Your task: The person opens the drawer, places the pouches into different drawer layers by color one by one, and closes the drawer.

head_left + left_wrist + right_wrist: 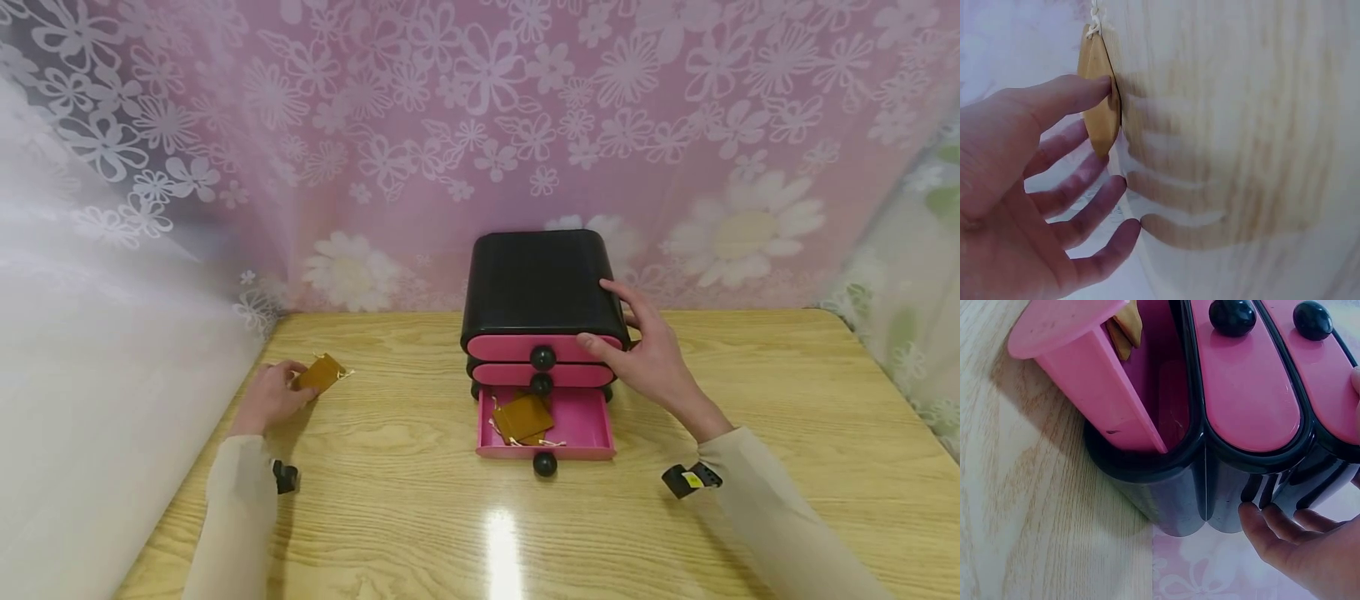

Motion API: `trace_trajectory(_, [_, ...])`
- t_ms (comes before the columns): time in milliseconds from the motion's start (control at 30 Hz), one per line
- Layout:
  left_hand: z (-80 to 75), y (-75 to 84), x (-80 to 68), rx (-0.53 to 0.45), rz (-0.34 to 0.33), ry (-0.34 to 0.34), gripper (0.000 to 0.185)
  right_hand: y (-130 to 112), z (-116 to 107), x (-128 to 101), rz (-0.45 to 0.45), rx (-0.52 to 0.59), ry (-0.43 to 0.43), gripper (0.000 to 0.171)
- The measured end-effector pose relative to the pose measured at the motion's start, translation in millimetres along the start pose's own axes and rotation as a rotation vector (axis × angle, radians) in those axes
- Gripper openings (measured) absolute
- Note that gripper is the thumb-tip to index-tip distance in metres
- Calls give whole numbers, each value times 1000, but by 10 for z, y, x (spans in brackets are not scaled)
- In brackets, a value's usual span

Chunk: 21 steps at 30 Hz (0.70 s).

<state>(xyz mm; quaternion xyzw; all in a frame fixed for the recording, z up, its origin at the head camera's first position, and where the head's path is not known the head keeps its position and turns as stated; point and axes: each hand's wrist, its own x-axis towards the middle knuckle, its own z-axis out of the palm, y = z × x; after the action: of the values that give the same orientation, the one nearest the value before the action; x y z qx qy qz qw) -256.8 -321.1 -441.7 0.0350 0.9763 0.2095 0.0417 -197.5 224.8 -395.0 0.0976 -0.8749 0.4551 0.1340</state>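
My left hand [272, 395] pinches a small brown drawstring pouch [321, 374] just above the left part of the table. In the left wrist view the thumb presses one face of the pouch [1101, 103], its pale cord at the top. My right hand [658, 360] grips the right front corner of a black drawer unit [536, 279], thumb on the pink top drawer front [498, 347]. In the right wrist view its fingertips [1252, 515] touch the unit's dark side. The pink bottom drawer [588, 417] is pulled out, and brown pouches [525, 417] with pale cords lie in it.
The unit stands near the back of the wood-grain table [390, 500], its upper two drawers closed. Round black knobs [544, 464] stick out from the drawer fronts. A flowered pink curtain [420, 167] hangs behind, with a whitish one [112, 333] along the left.
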Motion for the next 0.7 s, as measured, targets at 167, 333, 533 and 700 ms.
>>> trace_trajectory(167, [16, 10, -29, -77, -6, 16, 38, 8, -1, 11, 0, -4, -1, 75])
trace_trajectory(333, [28, 35, -58, -135, 16, 64, 33, 9, 1, 13, 4, 0, -2, 75])
trace_trajectory(533, [15, 90, -95, -184, 27, 110, 29, 19, 9, 16, -2, 5, 0, 75])
trace_trajectory(700, [-18, 181, -125, -222, 55, 136, 28, 20, 6, 12, 4, 11, -2, 75])
